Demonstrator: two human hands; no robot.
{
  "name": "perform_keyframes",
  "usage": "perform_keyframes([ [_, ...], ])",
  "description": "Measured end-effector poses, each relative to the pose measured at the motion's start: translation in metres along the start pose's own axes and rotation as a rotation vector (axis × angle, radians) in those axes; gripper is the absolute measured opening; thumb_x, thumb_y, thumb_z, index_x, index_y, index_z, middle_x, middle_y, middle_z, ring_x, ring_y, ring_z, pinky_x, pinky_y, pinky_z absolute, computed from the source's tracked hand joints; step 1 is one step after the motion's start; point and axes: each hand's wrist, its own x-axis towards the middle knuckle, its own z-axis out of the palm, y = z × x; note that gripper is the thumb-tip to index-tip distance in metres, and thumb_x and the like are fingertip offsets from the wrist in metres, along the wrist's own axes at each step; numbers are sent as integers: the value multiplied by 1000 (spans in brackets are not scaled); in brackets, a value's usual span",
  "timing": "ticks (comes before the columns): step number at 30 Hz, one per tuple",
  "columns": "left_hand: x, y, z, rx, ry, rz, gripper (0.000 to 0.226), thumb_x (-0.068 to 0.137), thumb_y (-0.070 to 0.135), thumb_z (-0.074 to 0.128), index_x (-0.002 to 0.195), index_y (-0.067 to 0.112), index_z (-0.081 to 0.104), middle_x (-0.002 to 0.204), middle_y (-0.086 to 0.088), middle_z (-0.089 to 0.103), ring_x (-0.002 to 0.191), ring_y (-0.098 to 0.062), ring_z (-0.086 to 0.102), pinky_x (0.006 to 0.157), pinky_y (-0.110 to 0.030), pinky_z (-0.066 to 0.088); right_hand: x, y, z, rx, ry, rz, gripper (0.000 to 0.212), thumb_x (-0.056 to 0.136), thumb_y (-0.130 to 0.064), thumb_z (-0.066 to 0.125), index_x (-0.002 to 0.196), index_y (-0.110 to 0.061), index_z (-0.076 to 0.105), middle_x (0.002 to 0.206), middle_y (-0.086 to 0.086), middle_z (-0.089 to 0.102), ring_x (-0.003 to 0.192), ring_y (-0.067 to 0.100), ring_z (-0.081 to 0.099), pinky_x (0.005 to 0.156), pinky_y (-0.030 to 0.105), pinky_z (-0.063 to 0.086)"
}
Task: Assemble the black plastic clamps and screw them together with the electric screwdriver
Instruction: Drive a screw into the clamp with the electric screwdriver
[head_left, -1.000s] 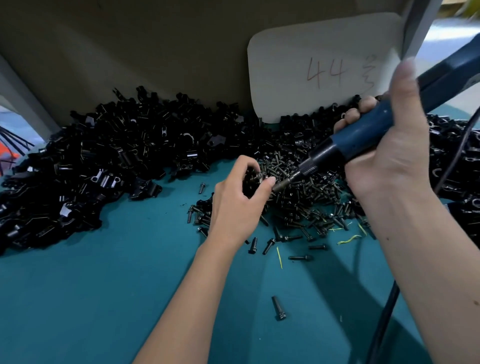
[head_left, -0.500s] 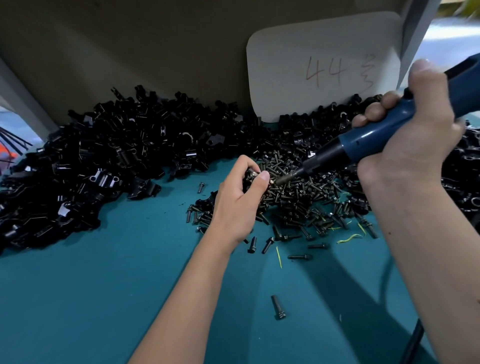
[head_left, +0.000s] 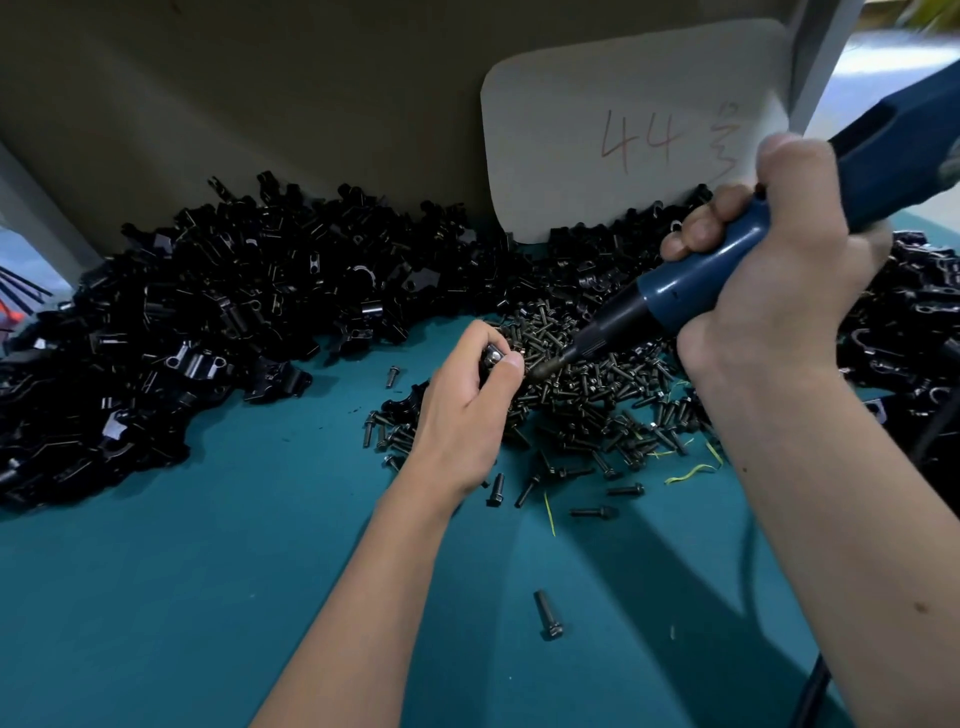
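Clamps (head_left: 218, 332) — black plastic ones, loads of them — were heaped loose in a long bank across the back of the teal table (head_left: 208, 597), running from the far left edge round behind the hands to the far right. No bin or tray held them in the head view; they just lay on the table top against a beige back panel (head_left: 260, 104). A pale card (head_left: 623, 130) with "44" handwritten on it leaned on that panel, its bottom edge tucked behind the heap.

Just in front of the clamps sat a smaller pile of dark screws (head_left: 587, 384), also loose, with strays scattered toward the near side and one lone screw (head_left: 548, 616) lying well apart from the rest. A few thin yellow-green slivers (head_left: 691, 473) lay beside the pile.

The left hand (head_left: 467, 410) hovered over the left side of the screw pile, thumb and fingers curled in and pinching a small part (head_left: 491, 356) with a shiny bit showing — couldn't tell exactly what. The right hand (head_left: 769, 291) had its fingers wrapped tight round the blue electric screwdriver (head_left: 701, 283), held slanted down to the left, its tip just beside the left thumb.
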Motion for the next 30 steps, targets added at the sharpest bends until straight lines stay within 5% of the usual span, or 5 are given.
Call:
perform_keyframes([
  [4, -1, 1, 2, 44, 19, 10, 21, 92, 49, 43, 91, 29, 49, 60, 7, 37, 57, -10, 33, 58, -37, 32, -4, 3, 2, -22, -47, -38, 24, 85, 7, 56, 74, -10, 43, 56, 6, 42, 44, 21, 41, 52, 32, 40],
  [9, -2, 0, 0, -14, 15, -28, 20, 89, 50, 46, 88, 31, 50, 59, 9, 37, 56, -13, 33, 58, -40, 31, -6, 4, 2, -20, -85, -46, 28, 85, 8, 54, 67, -12, 44, 56, 7, 41, 44, 21, 40, 52, 32, 39],
  [14, -1, -3, -1, -47, 17, -67, 23, 86, 52, 49, 91, 29, 50, 62, 6, 38, 57, -15, 35, 58, -42, 32, -11, 5, 3, 3, -120, -7, 49, 84, 5, 54, 46, -25, 55, 54, 3, 42, 43, 18, 40, 52, 30, 38],
  [30, -2, -4, 0, -25, 46, -63, 25, 86, 53, 49, 92, 28, 49, 63, 6, 38, 59, -16, 36, 61, -42, 33, -11, 8, 3, 20, -99, -17, 53, 87, 7, 51, 45, -26, 57, 54, 3, 40, 43, 19, 39, 52, 29, 38],
])
